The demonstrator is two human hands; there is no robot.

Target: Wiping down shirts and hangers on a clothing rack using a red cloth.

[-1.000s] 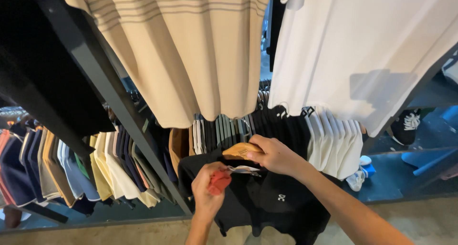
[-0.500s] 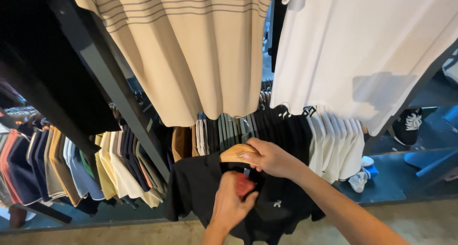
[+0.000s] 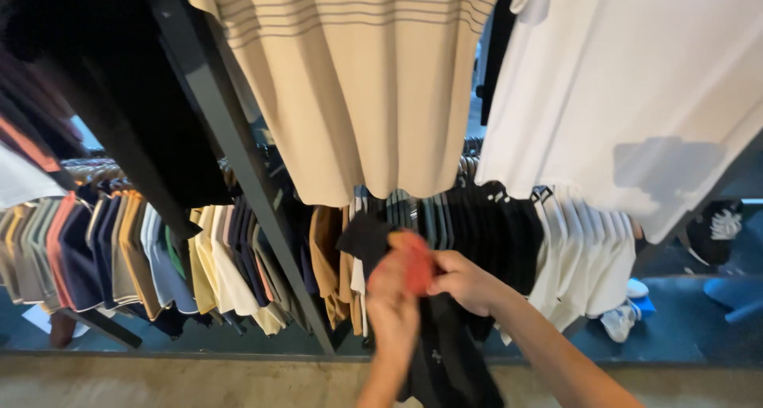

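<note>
Far left: rail of hung shirts point(image 3: 119, 261), packed edge-on, in grey, navy, orange, cream and yellow. Untouched.

Left of centre: dark slanted post point(image 3: 238, 177), running from the top down to the floor edge. Black garment point(image 3: 119, 114) hangs above and beside it.

Upper centre: beige striped shirt point(image 3: 358, 82), hanging low, its hem just above the hands.

Lower centre: left hand point(image 3: 393, 309), raised, back to the camera, fingers curled around a small red tag point(image 3: 413, 261). Grip appears closed on the tag; how tight cannot be told, as the picture is blurred there.

Just right of it: right hand point(image 3: 465, 281), fingers pinched shut at the same tag and at the top of a black shirt point(image 3: 445, 352). The two hands are touching or nearly so.

Black shirt: pulled out in front of the rail, hanging down between the forearms, small pale mark on the chest. Its hanger is not visible.

Behind: row of black shirts point(image 3: 493, 225), then white shirts point(image 3: 588, 257), all on the rail.

Upper right: large white shirt point(image 3: 636, 90).

Lower right: white shoe point(image 3: 620, 320) on the floor.

Status, as a judgement: shirt out and in hand, tag being handled; shirt not back on the rail.
</note>
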